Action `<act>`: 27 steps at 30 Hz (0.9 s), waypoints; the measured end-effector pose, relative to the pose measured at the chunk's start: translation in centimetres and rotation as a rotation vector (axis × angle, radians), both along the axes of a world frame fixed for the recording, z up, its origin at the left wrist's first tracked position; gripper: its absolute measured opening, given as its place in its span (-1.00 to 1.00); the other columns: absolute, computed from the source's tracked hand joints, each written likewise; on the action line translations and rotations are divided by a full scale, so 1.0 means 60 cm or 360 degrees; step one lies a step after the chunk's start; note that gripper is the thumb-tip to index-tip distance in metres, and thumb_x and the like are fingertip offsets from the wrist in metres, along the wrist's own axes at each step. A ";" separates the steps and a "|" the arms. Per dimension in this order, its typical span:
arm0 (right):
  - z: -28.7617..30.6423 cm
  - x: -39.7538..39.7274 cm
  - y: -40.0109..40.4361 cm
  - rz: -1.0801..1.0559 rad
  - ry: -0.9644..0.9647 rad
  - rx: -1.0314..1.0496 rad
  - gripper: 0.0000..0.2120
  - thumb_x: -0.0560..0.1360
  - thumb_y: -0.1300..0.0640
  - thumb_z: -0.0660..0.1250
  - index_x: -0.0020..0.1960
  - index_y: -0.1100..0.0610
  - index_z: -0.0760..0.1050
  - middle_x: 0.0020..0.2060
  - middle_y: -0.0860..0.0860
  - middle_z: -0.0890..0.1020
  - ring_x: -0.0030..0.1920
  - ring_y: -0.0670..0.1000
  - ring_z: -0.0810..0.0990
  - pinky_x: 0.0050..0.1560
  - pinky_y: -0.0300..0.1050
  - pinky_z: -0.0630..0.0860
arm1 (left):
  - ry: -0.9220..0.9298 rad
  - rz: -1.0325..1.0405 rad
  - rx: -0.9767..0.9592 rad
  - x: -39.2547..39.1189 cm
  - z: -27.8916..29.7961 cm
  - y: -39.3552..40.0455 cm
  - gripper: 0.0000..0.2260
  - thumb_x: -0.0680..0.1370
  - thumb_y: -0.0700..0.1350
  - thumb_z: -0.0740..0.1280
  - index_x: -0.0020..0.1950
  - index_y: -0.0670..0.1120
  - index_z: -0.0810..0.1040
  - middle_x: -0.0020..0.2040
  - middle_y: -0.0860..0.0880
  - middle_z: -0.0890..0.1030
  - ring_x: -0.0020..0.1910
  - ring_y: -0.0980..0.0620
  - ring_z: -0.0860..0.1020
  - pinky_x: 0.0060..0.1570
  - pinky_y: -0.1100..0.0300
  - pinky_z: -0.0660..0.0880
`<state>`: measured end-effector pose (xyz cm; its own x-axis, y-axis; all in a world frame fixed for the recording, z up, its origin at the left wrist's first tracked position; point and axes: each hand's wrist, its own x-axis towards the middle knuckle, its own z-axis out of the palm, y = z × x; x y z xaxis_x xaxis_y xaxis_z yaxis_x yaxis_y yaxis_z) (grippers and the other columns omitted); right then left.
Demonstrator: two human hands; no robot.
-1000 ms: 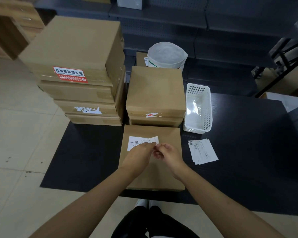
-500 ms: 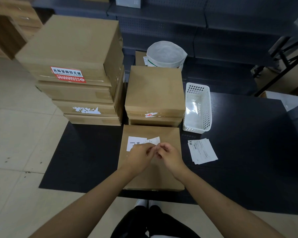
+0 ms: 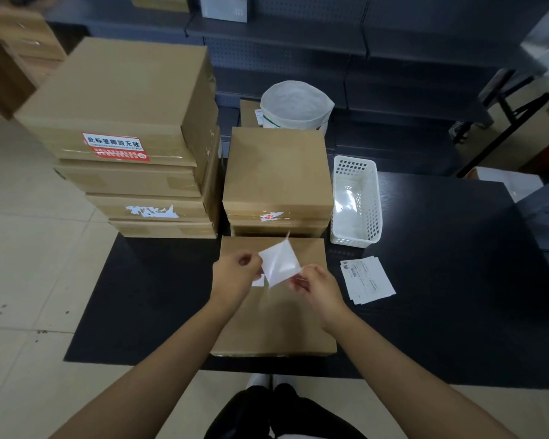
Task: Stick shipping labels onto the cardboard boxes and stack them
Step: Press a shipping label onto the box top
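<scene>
A flat cardboard box (image 3: 276, 324) lies at the near edge of the black table (image 3: 450, 280). Above it, my left hand (image 3: 235, 275) and my right hand (image 3: 314, 280) each pinch an edge of a white shipping label (image 3: 279, 263), which is lifted and tilted with its blank side toward me. A small white piece (image 3: 258, 281) shows just below my left hand. A pile of loose labels (image 3: 366, 278) lies on the table to the right of the box.
A tall stack of cardboard boxes (image 3: 133, 144) stands at the back left, a shorter stack (image 3: 278, 175) right behind the flat box. A white plastic basket (image 3: 355, 201) sits to its right. A white bin (image 3: 295, 106) and dark shelving stand behind.
The label lay flat on the box with both hands at its corner. It is now raised off the box and my hands have moved apart with it between them.
</scene>
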<state>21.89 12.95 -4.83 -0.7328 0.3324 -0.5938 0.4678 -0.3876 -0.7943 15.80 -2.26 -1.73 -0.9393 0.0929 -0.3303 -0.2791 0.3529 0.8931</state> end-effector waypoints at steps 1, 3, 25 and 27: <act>0.000 -0.001 0.006 -0.0133 -0.0043 -0.0194 -0.88 0.55 0.28 0.20 0.02 0.25 0.49 -0.09 0.16 0.68 -0.07 0.08 0.65 0.00 -0.08 0.60 | -0.0039 0.0065 0.0053 -0.004 0.003 0.000 -0.86 0.55 -0.17 0.31 -0.16 -0.11 0.64 -0.20 -0.04 0.67 -0.18 0.02 0.66 -0.09 0.15 0.62; -0.001 0.000 0.017 -0.0326 -0.0078 -0.0455 -0.85 0.56 0.28 0.19 0.08 0.26 0.48 -0.04 0.15 0.68 -0.01 0.07 0.64 -0.12 -0.13 0.58 | -0.0051 0.0092 0.0119 -0.009 0.011 0.002 -0.87 0.55 -0.16 0.31 -0.15 -0.08 0.64 -0.19 -0.03 0.68 -0.20 0.05 0.67 -0.09 0.15 0.62; 0.028 -0.031 -0.005 0.0302 -0.0008 -0.0549 -0.55 0.53 -0.01 0.35 0.35 0.15 0.41 0.21 0.15 0.58 0.09 0.12 0.65 0.01 -0.03 0.63 | -0.0053 0.0030 0.0383 -0.065 0.059 0.037 -0.83 0.56 -0.17 0.25 -0.17 -0.18 0.59 -0.17 -0.18 0.64 -0.28 -0.02 0.64 -0.40 0.27 0.53; 0.020 -0.029 0.007 0.0225 -0.0030 -0.0480 -0.62 0.54 0.09 0.35 0.30 0.23 0.44 0.17 0.17 0.59 0.01 0.08 0.68 -0.06 -0.12 0.62 | -0.0006 0.0060 0.0330 -0.072 0.059 0.044 -0.82 0.56 -0.16 0.25 -0.15 -0.21 0.58 -0.14 -0.20 0.63 -0.25 -0.02 0.62 -0.37 0.28 0.54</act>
